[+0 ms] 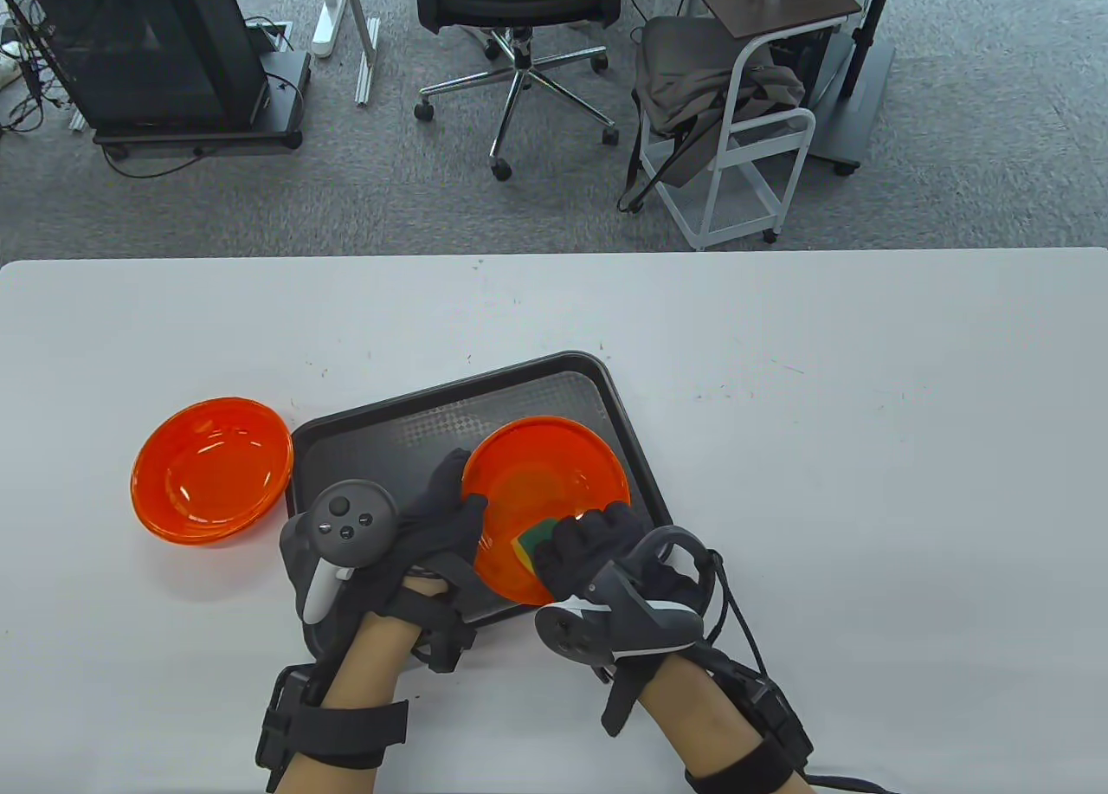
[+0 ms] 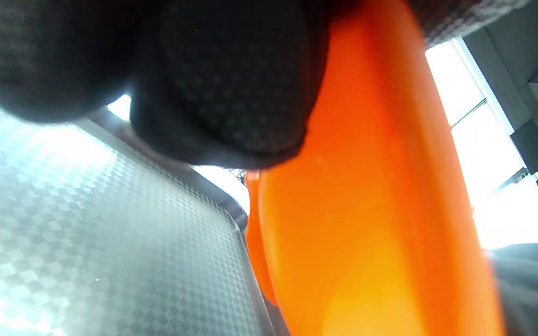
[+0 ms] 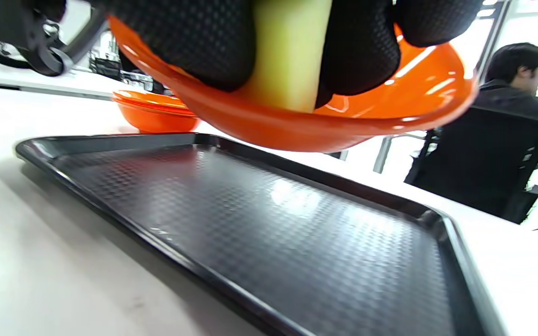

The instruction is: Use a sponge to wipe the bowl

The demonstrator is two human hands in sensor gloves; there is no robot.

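An orange bowl [image 1: 541, 491] is held tilted above the black tray [image 1: 389, 439]. My left hand [image 1: 446, 517] grips the bowl's left rim; its underside fills the left wrist view [image 2: 367, 210]. My right hand [image 1: 593, 543] holds a yellow-green sponge [image 1: 537, 541] and presses it inside the bowl at its near edge. In the right wrist view the sponge [image 3: 290, 51] sits between my gloved fingers [image 3: 203, 42] against the bowl [image 3: 390, 107], which hangs clear of the tray [image 3: 273, 224].
A second orange bowl [image 1: 212, 469] stands on the white table left of the tray; it also shows in the right wrist view [image 3: 154, 114]. An office chair [image 1: 519, 15] and a cart [image 1: 744, 136] stand beyond the table's far edge.
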